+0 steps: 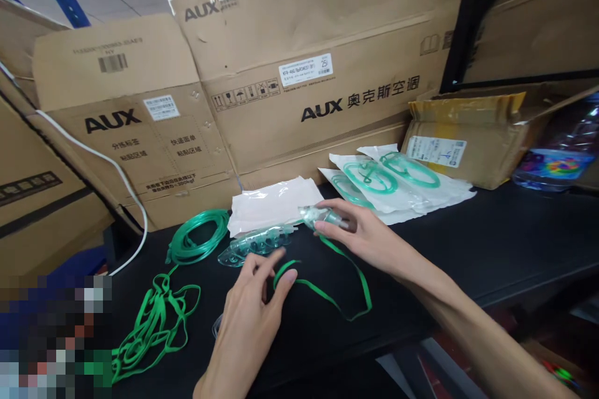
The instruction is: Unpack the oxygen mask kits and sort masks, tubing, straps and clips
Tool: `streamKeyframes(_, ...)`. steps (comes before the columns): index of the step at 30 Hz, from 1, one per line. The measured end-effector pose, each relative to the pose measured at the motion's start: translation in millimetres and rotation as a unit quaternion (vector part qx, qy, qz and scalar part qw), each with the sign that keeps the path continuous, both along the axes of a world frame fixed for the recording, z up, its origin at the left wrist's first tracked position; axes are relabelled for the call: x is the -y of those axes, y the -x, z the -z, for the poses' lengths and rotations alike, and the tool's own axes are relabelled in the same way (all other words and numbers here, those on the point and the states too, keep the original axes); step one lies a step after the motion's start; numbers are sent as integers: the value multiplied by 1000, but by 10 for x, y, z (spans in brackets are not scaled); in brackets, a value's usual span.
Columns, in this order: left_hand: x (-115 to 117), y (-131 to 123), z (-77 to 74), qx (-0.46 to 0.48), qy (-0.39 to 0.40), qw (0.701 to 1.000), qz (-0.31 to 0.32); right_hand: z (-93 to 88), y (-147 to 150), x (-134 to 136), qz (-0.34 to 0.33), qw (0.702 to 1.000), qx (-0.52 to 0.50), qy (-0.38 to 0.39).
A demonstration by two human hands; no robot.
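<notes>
My right hand [362,234] is closed on a clear oxygen mask [314,217], fingers on top and thumb in front, held just above the black table. A green elastic strap [360,283] hangs from this mask and loops across the table toward my left hand [253,305]. That hand's thumb and forefinger are apart, with the strap's curled part beside the thumb; no firm grip on it shows. Just beyond the left fingers lies a row of nested clear masks [262,241]. Left of them are a coil of green tubing [199,238] and a tangled heap of green straps [154,324].
White packets [276,202] lie behind the masks. Bags with green tubing [397,184] stand to their right, near an open carton [463,143] and a plastic bottle [556,149]. Large AUX boxes [318,43] wall off the back. A white cable [107,156] hangs at left.
</notes>
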State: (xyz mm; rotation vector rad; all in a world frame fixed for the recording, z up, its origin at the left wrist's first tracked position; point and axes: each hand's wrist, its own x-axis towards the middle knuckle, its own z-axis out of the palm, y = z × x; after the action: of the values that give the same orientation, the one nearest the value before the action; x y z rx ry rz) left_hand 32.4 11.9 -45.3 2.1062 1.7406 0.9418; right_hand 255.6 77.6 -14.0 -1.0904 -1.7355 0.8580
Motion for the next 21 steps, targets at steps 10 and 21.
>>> streamKeyframes(10, -6, 2, 25, 77, -13, 997, 17, 54, 321, 204, -283, 945, -127, 106)
streamKeyframes(21, 21, -119, 59, 19, 20, 999, 40, 105, 222, 68, -33, 998, -41, -22)
